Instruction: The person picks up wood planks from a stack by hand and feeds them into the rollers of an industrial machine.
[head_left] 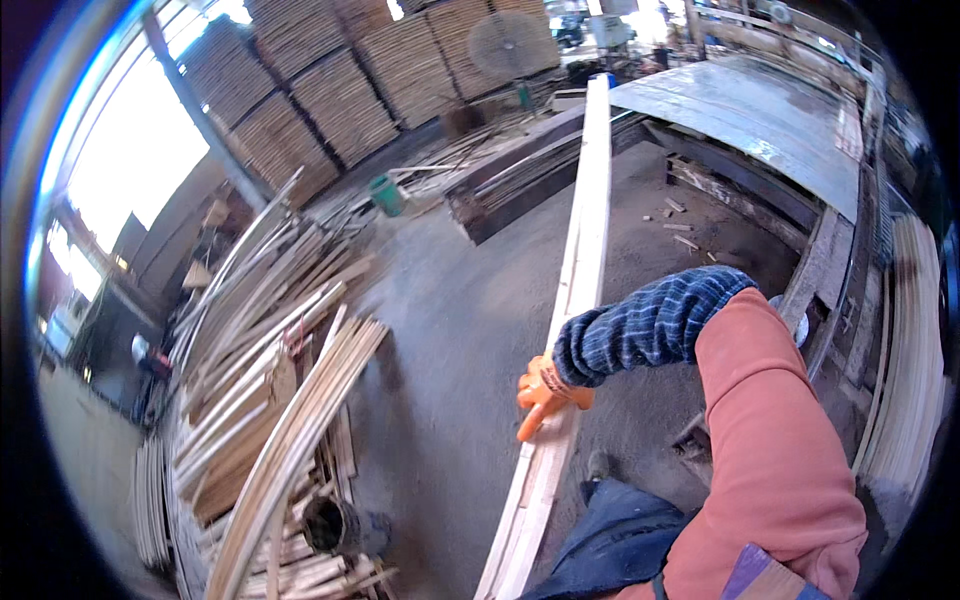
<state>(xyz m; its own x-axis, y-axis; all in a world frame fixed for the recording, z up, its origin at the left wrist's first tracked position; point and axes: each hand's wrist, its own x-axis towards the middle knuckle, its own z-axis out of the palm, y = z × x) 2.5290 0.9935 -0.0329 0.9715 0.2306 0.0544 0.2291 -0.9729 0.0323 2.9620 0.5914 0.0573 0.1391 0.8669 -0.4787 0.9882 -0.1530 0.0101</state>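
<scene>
A long pale wooden board [587, 215] runs from the lower edge of the picture up to the metal table, and a lengthwise line along it suggests two strips lying together. My right hand [546, 398], in an orange glove, is closed round it at about its lower middle, with the fingers over the left edge. A blue plaid cuff and a pink sleeve cover that arm. My left hand is out of the picture. The board's near end is cut off by the lower edge.
Loose wooden strips [290, 440] lie piled at the left, beside a dark bucket [332, 520]. Ahead stand a low metal frame [500, 185] and a sheet-topped table [745, 100]. More strips [908, 340] are stacked at right; tall lumber stacks [340, 110] fill the back.
</scene>
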